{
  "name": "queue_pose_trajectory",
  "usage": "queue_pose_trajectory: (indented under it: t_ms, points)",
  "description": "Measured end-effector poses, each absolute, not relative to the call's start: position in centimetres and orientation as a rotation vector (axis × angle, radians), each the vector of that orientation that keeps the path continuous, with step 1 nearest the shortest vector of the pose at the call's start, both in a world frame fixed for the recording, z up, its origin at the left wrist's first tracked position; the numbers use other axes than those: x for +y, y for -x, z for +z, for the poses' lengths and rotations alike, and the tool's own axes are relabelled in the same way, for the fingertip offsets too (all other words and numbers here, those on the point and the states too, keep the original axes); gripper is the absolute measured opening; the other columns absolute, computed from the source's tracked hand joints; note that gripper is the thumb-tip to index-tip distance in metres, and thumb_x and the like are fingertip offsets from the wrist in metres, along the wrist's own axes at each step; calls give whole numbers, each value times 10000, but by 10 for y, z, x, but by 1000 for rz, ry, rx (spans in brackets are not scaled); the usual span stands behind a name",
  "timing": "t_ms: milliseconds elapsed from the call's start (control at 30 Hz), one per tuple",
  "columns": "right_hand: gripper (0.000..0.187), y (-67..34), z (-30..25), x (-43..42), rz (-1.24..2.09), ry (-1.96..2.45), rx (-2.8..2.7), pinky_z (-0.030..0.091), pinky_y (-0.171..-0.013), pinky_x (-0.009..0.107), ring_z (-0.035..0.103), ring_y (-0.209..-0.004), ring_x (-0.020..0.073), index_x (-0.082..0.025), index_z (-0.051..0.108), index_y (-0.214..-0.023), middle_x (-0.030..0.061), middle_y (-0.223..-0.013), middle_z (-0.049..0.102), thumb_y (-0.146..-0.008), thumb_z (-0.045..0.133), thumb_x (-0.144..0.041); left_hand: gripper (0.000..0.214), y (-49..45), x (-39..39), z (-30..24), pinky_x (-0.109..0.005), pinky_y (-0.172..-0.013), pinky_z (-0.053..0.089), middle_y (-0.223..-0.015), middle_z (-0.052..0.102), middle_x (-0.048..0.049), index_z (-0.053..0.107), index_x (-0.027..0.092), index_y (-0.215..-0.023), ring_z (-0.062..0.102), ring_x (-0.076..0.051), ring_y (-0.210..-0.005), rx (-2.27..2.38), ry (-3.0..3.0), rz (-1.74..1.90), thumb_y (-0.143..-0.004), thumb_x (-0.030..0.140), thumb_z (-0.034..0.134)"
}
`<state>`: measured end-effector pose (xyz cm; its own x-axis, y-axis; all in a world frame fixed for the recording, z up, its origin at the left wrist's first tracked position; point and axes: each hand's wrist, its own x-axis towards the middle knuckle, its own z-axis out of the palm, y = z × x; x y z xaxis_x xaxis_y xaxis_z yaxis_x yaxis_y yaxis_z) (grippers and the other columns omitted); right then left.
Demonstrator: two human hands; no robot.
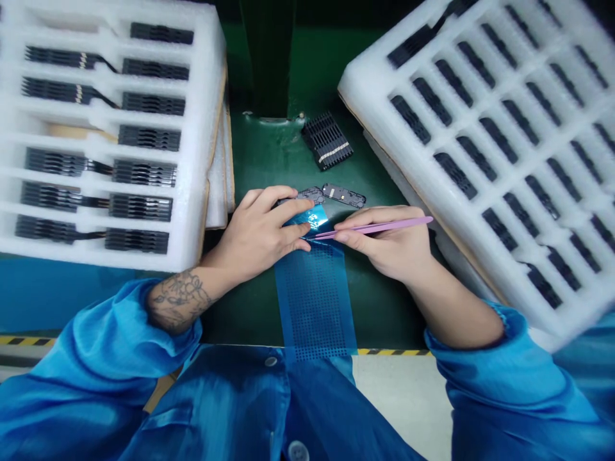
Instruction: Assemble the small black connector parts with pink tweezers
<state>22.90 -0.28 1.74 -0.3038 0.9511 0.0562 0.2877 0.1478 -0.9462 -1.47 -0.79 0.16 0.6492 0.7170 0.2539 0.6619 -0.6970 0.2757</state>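
My left hand [259, 227] is curled over the near end of a blue perforated film strip [314, 301] and pinches a small black plastic part [311, 194], partly hidden by my fingers. My right hand [389, 240] grips pink tweezers [375, 227], whose tips reach the glossy blue film beside my left fingers. Just beyond my hands, a second black part with a small gold patch [344, 195] lies on the green mat [273, 153]. Farther out sits a black ribbed component [327, 141] with a pale stripe.
White foam trays stand at both sides, the left tray [211, 128] and the right tray [365, 83], holding rows of black ribbed components. A dark green upright [268, 57] rises at the back. Yellow-black hazard tape [24, 341] marks the bench's front edge.
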Motion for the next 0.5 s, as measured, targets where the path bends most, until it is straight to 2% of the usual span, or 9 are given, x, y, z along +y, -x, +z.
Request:
queue_pose_trajectory:
  t_ms: [267,500]
  points:
    - [77,-230,16,-3,1151,1187,-1746,633,-619,308,742,-664,185,-289,812,-825,-9,-790,796,-776,857,-328,354,15,-7,2,-430,-969,420,-1299,644,-59,756,269,-1104,512,-288,-1264,1158,-2710,466,-967,540,576]
    - [71,-230,16,-2,1163,1177,-1736,627,-622,315,738,-667,187,-299,815,-840,-6,-799,794,-782,852,-318,350,15,-7,2,-419,-932,418,-1288,663,-46,755,257,-1076,533,-279,-1244,1138,-2723,558,-974,532,563]
